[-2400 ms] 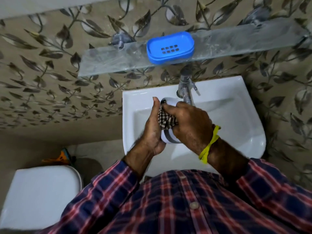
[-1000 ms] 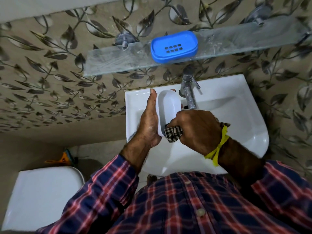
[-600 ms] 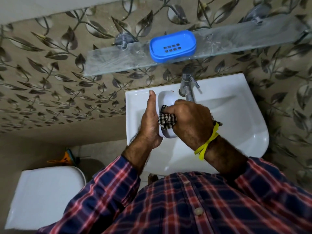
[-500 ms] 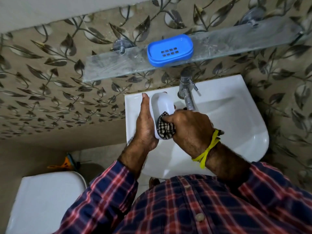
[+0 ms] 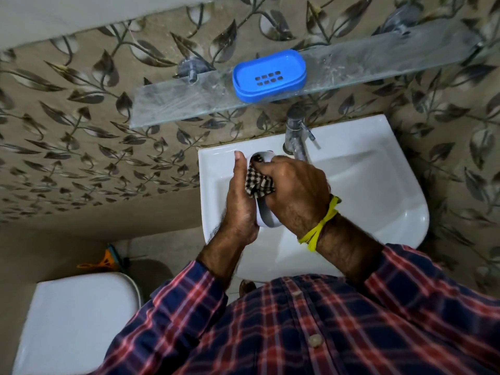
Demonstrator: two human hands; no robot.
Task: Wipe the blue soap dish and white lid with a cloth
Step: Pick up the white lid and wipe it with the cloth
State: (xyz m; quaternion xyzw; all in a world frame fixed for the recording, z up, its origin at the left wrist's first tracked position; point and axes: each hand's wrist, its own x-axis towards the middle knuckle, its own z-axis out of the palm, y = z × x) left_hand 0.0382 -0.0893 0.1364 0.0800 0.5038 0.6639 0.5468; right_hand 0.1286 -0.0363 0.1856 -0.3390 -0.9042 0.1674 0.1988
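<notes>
Head view: one white sink [image 5: 378, 185] taken as landmark.
Around: one glass shelf [image 5: 378, 59] fixed above the sink; one tap [image 5: 296, 136] at its back edge; one toilet lid [image 5: 75, 320] left of and below it.
Blue soap dish [image 5: 269, 74]: one, set on the shelf.
White lid [image 5: 266, 219]: one, held over the sink's left part, largely hidden by both hands.
Left hand [image 5: 239, 204]: fingers wrapped round the lid's far side.
Right hand [image 5: 293, 189]: fingers clamped on one checked cloth [image 5: 258, 184], pressed against the lid.

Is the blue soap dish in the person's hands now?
No, the blue soap dish sits on the glass shelf, away from both hands.
</notes>
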